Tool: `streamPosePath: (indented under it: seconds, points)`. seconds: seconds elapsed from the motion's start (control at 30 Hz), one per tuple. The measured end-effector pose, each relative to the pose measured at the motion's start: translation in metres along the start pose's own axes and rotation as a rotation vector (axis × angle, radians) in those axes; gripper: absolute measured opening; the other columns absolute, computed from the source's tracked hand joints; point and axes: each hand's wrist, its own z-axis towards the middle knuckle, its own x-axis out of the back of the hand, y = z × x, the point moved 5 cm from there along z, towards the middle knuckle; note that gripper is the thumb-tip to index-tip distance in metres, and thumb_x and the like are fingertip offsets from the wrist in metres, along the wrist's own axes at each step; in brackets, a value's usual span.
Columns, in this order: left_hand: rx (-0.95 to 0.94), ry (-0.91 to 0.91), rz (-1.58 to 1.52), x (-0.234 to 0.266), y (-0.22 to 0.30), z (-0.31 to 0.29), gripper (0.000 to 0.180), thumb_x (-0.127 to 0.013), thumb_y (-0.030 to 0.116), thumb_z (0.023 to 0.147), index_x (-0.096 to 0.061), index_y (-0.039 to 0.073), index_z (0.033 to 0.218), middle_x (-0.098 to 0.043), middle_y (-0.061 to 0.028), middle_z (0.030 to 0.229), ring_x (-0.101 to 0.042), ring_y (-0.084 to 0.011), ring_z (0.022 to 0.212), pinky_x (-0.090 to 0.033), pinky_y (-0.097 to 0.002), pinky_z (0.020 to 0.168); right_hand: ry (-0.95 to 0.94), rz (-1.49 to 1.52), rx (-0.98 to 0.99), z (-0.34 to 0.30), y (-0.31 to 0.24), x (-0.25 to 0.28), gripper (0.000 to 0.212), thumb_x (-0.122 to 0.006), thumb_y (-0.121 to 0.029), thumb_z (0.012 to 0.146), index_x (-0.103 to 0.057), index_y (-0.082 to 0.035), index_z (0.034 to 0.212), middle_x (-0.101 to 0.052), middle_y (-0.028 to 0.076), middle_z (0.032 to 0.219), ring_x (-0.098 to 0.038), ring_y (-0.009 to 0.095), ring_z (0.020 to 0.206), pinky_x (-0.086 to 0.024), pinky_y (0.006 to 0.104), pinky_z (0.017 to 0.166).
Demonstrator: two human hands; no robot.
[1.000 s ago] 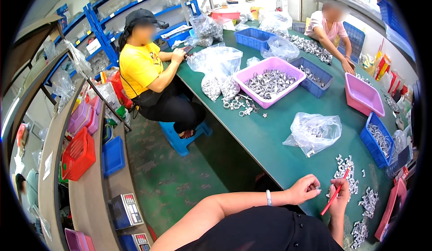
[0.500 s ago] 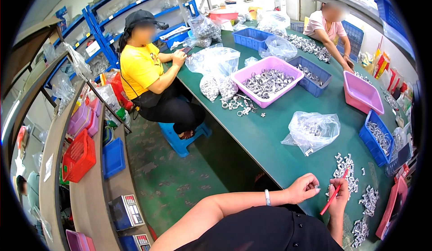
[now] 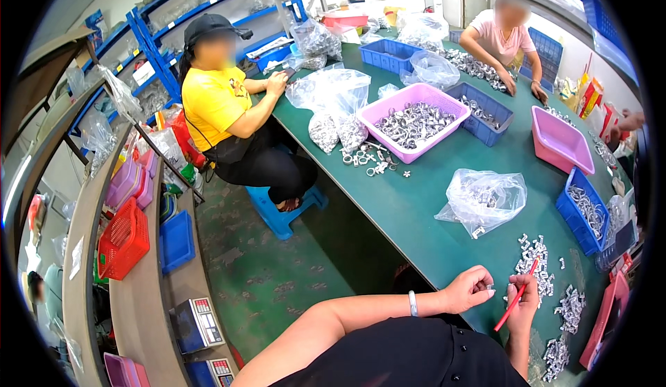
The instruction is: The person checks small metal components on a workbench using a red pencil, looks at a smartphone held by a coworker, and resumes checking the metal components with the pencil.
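Observation:
At the green table's near edge, my right hand is closed around a slim red pen-like stick, which slants across the fingers. Just left of it, my left hand has its fingers curled together in a pinch. Whatever sits at those fingertips is too small to make out. A loose pile of small silvery metal parts lies right beyond my hands. Two more heaps of similar parts are to the right. Farther forward rests a clear plastic bag with some metal pieces inside.
A pink basket full of metal rings stands mid-table beside a blue bin. On the right are an empty-looking pink tub and a blue basket. Two co-workers sit around the table; shelves line the left.
My hands have hardly moved. The far co-worker in pink sits more upright, hands now apart on the table. Another person's hand has come in at the right edge.

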Motion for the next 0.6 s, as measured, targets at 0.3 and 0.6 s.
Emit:
streamPosePath:
  seconds: [0.3, 0.6]
  points:
    - [0.000, -0.001, -0.024, -0.0003, -0.0009, -0.0003, 0.017, -0.059, 0.009, 0.080, -0.048, -0.001, 0.088, -0.043, -0.0041, 0.088, -0.048, -0.0070, 0.071, -0.043, -0.0205, 0.062, -0.012, -0.011, -0.002, -0.0001, 0.0007, -0.0006, 0.017, -0.051, 0.006, 0.076, -0.050, -0.001, 0.091, -0.050, 0.003, 0.078, -0.045, 0.007, 0.068, -0.037, 0.0201, 0.061]
    - [-0.004, 0.002, -0.017, 0.0002, 0.0005, -0.0006, 0.017, -0.059, 0.009, 0.080, -0.048, -0.001, 0.088, -0.043, -0.0040, 0.088, -0.048, -0.0071, 0.070, -0.043, -0.0206, 0.062, -0.027, -0.006, -0.007, -0.0001, -0.0004, -0.0015, 0.017, -0.051, 0.007, 0.076, -0.050, -0.001, 0.091, -0.051, 0.003, 0.079, -0.046, 0.008, 0.069, -0.039, 0.0209, 0.062]
